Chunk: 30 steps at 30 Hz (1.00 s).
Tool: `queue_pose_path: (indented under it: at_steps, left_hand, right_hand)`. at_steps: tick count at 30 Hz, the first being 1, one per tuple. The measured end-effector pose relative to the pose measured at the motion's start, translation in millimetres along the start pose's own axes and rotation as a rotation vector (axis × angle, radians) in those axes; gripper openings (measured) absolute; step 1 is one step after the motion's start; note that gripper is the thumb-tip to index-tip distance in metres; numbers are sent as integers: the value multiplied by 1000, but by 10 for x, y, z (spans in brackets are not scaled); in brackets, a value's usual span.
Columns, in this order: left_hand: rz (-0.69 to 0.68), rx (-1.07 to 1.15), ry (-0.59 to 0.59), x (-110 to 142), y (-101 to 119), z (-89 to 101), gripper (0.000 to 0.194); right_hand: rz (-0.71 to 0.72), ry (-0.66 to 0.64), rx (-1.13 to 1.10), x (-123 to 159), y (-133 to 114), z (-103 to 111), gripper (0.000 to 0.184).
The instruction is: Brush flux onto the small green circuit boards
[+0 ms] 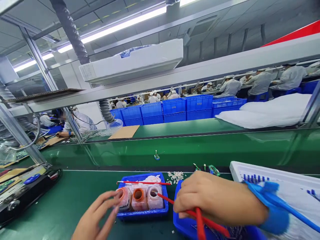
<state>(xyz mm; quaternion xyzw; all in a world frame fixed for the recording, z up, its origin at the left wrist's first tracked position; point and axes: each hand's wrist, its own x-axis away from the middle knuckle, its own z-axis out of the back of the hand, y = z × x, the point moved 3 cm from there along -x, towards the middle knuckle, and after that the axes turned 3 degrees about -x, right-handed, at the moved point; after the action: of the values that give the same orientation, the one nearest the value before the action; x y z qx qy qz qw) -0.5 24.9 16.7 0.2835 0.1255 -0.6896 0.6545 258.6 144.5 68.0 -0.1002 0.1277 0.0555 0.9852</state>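
Your right hand has its grip closed around a red stick, whose tip sits in the rightmost small bottle. Your left hand, fingers spread and holding nothing, touches the leftmost bottle. All three bottles stand in a blue tray on the green counter.

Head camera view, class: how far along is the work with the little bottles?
Done: three bottles stand open in the blue tray. In hand: the right hand holds a red tool, its tip at the rightmost bottle; the left hand touches the leftmost. What remains can't be judged.
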Motion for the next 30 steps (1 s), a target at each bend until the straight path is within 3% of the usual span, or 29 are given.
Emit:
queue_pose_path:
  at_steps: [3,5,7,10,13,17,19,21,23,26,30]
  left_hand:
    - [-2,-44,-212,-673,36,-1,31]
    - [-28,-62,-293,-1153,67,-133,25]
    - [-50,-76,-388,-1583,63,-397,20]
    - [-50,-103,-553,-2048,-14,-949,22]
    - [-46,-152,-692,-2303,-88,-1517,22]
    - [-85,-192,-802,-2405,-64,-2137,26]
    - [-108,-196,-825,-2392,-22,-2376,29]
    - [-118,-192,-817,-2374,16,-2557,31]
    - [-125,-169,-795,-2376,49,-2671,29]
    - [-154,-86,-736,-2451,117,-2678,24]
    - [-261,131,-566,-2623,345,-2326,24]
  right_hand:
    - [-44,-127,73,-169,126,-20,10]
    - [-44,-133,90,-292,162,5,8]
    - [-46,-136,110,-391,167,54,7]
    - [-47,-115,135,-435,117,154,6]
    - [-79,-63,167,-314,46,216,10]
    - [-86,31,201,75,-46,215,12]
    - [-93,172,217,326,-100,248,11]
    - [-125,350,196,588,-151,319,32]
    - [-200,499,136,831,-177,408,51]
    - [-365,659,107,1122,-153,544,52]
    - [-615,894,87,1401,-44,695,44]
